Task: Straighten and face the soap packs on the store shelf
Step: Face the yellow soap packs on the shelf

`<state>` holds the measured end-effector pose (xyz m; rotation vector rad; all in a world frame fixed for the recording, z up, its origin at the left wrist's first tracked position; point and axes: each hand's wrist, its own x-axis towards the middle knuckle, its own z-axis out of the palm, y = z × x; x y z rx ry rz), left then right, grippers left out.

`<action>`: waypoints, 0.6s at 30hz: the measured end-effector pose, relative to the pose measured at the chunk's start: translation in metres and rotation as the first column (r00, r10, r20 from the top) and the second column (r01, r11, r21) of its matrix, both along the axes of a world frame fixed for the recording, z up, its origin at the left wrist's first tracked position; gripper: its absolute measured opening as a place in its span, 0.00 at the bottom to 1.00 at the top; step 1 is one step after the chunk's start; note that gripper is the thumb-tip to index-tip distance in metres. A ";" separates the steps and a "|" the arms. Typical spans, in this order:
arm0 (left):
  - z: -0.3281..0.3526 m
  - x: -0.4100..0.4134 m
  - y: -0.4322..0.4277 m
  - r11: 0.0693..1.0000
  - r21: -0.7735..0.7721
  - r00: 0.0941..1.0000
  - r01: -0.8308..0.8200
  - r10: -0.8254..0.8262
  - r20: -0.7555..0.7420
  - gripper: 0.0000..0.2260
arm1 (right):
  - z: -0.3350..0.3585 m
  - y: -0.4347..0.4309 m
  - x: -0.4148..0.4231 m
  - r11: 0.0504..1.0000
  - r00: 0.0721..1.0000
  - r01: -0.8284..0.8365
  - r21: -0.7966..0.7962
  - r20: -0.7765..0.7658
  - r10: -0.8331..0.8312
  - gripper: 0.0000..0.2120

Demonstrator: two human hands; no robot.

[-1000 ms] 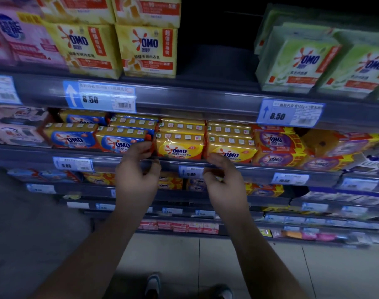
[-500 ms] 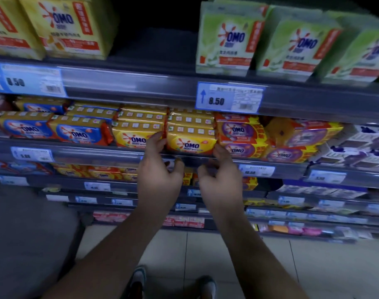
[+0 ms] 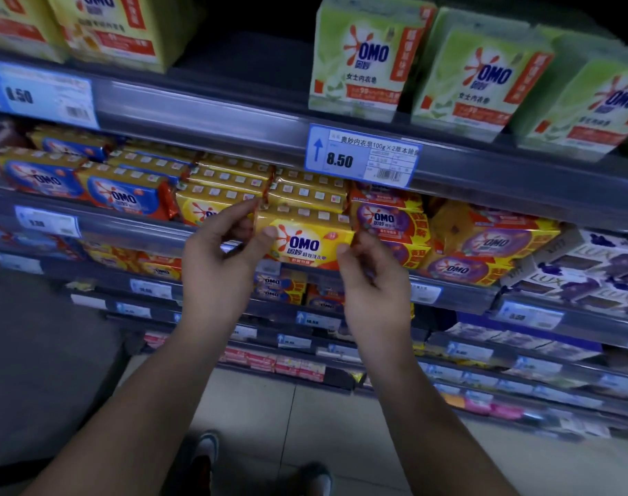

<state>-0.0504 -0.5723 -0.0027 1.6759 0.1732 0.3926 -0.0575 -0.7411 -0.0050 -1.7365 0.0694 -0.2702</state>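
The yellow soap pack is pinched at its ends by the left hand and right hand, probably to face it forward.

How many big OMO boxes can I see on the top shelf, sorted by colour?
Green boxes: 3
Yellow boxes: 2 (the leftmost is cut off by the picture's edge)
Total: 5
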 end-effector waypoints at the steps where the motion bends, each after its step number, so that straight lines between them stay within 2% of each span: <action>1: 0.000 -0.003 0.003 0.997 -0.067 0.999 0.027 -0.028 -0.016 0.16 | 0.003 -0.005 -0.001 0.999 1.000 -0.028 0.043 0.001 0.028 0.11; 3: 0.000 -0.009 0.005 0.979 -0.198 0.997 0.050 -0.061 -0.047 0.15 | 0.003 -0.015 -0.003 0.992 0.998 -0.069 0.108 0.002 0.069 0.11; 6: -0.002 -0.015 0.000 0.959 -0.283 0.996 0.019 -0.044 -0.080 0.16 | 0.001 -0.027 -0.006 0.980 0.996 -0.074 0.187 -0.044 0.084 0.05; 9: -0.003 -0.021 -0.009 0.962 -0.273 0.995 -0.005 -0.024 -0.101 0.15 | -0.001 -0.039 -0.010 0.966 0.990 -0.025 0.257 -0.129 0.060 0.09; 11: -0.002 -0.023 -0.013 0.956 -0.291 0.989 0.014 -0.057 -0.138 0.08 | 0.000 -0.047 -0.011 0.949 0.983 0.006 0.315 -0.174 0.052 0.06; 12: -0.001 -0.023 -0.015 0.954 -0.299 0.985 0.028 -0.077 -0.152 0.07 | 0.000 -0.051 -0.012 0.935 0.978 0.016 0.353 -0.202 0.060 0.07; 15: 0.001 -0.025 -0.019 0.950 -0.302 0.981 0.078 -0.128 -0.148 0.16 | 0.001 -0.064 -0.012 0.895 0.959 0.043 0.444 -0.268 0.088 0.05; 18: 0.006 -0.029 -0.020 0.967 -0.250 0.991 0.057 -0.086 -0.104 0.12 | 0.003 -0.072 -0.012 0.913 0.956 0.058 0.404 -0.286 0.066 0.04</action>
